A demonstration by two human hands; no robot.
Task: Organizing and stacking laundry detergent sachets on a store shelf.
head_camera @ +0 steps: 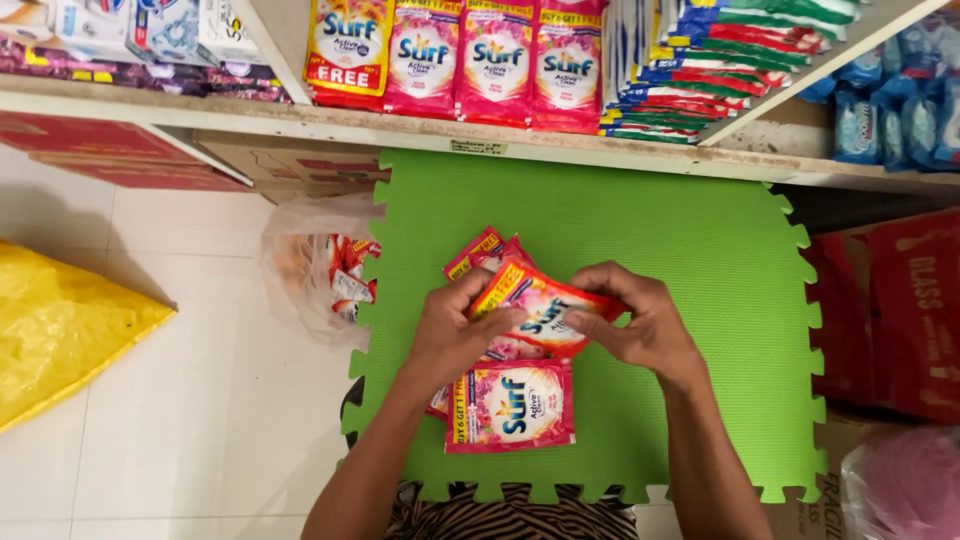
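Item in hand: one pink and red sachet (540, 312), held above a green foam mat (700, 300) on a white tiled floor (200, 400). The left hand (455, 335) pinches the sachet's left edge with thumb on top and fingers under; the right hand (640, 325) is closed on its right edge, so both hands are clamped on the same sachet, close together, with the packet tilted between them. Step, as judged: sorting or separating single sachets from a joined lot; the next move looks to call for a firm grip on both edges and a clean pull or fold, without crushing the packet. Beneath the hands: a flat sachet (512, 405) lying face up on the mat, touching a small loose pile (485, 250) of like sachets partly hidden by the hands. Left of the mat: a clear plastic bag (310, 265) holding more sachets, resting partly on the mat's edge; further left, a yellow sack (60, 335). Above: a shelf (400, 125) stocked with a row of hanging packets (460, 60) of the same kind and stacked striped packs (720, 70). Right: red cartons (900, 310). Obstructions: the pile sits directly under the working hands and crowds the space.
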